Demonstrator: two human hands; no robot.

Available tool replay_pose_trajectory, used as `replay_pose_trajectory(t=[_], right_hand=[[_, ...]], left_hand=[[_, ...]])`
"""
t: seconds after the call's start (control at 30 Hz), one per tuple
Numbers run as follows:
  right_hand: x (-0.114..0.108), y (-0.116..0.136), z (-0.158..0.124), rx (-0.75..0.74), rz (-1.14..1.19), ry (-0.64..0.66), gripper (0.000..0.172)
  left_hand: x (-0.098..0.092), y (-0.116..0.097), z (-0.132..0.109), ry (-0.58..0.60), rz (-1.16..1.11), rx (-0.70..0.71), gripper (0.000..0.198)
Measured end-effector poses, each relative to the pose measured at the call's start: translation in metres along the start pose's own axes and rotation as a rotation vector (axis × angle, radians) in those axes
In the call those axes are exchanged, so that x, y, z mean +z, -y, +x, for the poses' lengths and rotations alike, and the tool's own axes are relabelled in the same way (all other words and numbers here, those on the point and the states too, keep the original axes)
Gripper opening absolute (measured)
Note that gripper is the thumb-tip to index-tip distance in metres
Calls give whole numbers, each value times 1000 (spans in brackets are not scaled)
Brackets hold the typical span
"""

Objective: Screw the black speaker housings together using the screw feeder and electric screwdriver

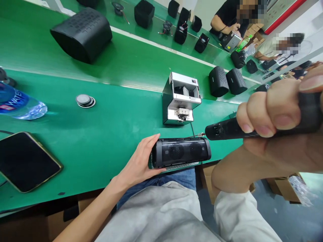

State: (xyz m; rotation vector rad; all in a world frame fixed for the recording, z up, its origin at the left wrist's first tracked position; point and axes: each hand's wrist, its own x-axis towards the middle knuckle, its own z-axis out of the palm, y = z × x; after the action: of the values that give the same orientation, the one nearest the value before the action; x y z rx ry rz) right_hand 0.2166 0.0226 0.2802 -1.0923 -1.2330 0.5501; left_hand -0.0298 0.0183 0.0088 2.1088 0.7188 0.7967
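A black speaker housing [186, 150] with two round perforated patches lies near the front edge of the green table. My left hand [141, 160] grips its left end, thumb and fingers on opposite sides. My right hand [275, 107], raised close to the camera, is wrapped round a black electric screwdriver [224, 129]. The screwdriver's thin bit points left and reaches along the upper edge of the housing; whether it touches a screw I cannot tell. Just behind the housing stands a silver and black screw feeder [181, 99].
A phone [29, 161], a water bottle [21, 102] and stacked round metal discs [85, 100] are on the left. Behind, a green conveyor [141, 64] carries a large black speaker shell [83, 35] and several smaller ones. Co-workers [227, 23] sit across it. An open carton [287, 188] stands at lower right.
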Motion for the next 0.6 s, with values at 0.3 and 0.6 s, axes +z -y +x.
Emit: replay_pose_trajectory(t=[0.3, 0.6], right_hand=[[31, -47, -19, -41, 231, -29, 21], [28, -69, -33, -85, 277, 56, 25]], left_hand=[[5, 3, 0, -1, -64, -14, 110], [4, 3, 2, 5, -80, -22, 107]])
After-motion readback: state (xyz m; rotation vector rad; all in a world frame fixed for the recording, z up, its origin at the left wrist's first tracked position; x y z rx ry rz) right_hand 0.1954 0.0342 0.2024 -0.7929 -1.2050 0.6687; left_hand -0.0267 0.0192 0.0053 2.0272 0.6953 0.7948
